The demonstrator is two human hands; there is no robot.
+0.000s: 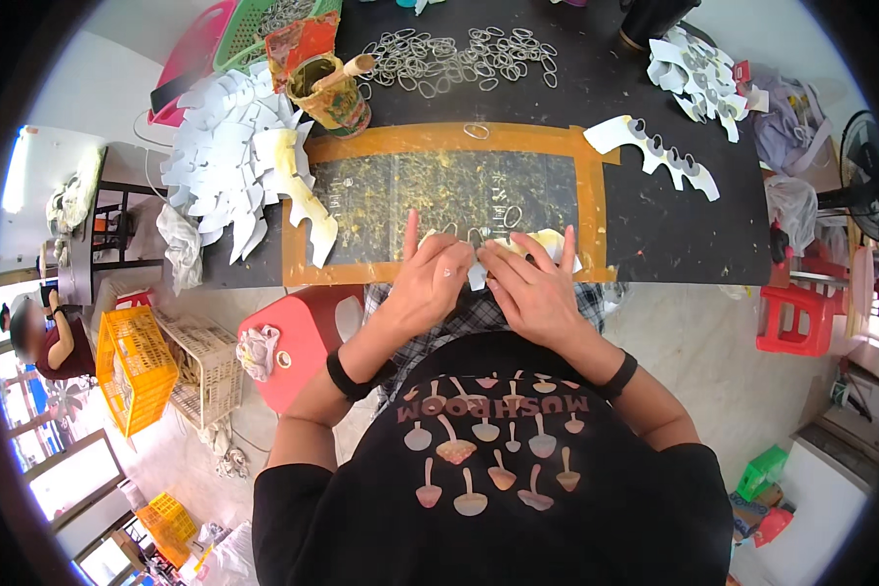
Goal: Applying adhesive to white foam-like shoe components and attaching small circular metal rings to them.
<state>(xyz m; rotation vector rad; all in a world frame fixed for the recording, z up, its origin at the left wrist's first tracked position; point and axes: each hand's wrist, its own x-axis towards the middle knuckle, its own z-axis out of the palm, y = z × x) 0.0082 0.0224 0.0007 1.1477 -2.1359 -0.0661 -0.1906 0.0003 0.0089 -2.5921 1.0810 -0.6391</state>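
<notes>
Two hands: left hand (432,285), right hand (535,293), fingertips closed on one glue-edged white strip (549,240). Strip lay at twelve o'clock, long axis nine-to-three, touching both. Beyond: metal rings (459,61), twelve; glue can (334,100), eleven.

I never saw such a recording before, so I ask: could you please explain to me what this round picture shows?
There is no machine here. A head-worn camera looks down, and its wide lens bends straight edges. The bare left hand and right hand belong to the wearer. Both are at a yellow-smeared white cut-out by the near edge of a dark table; they cover much of it, so the exact grip is unclear. Also on the table: many loose metal rings, a heap of white cut-outs at left, a smeared pot with a wooden handle, and, at right, a curved piece fitted with rings.
</notes>
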